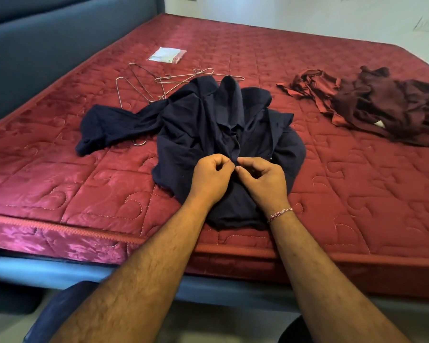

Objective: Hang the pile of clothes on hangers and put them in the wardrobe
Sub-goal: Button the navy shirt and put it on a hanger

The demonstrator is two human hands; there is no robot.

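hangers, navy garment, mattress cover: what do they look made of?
Hangers: thin bare metal wire, pale and shiny, judging by the fine bent outline. Navy garment: soft matte woven or knit cloth, probably cotton; it crumples in limp folds, no sheen. Mattress cover: glossy red quilted fabric, satin-like; light glints off it and stitched patterns show.

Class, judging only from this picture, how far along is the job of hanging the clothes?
Done: nothing looks hung; the wire hangers lie bare on the mattress. In hand: the left hand and right hand pinch the navy garment near its front edge. Left: hanging it, then the maroon clothes heaped to the right. No wardrobe is in view.
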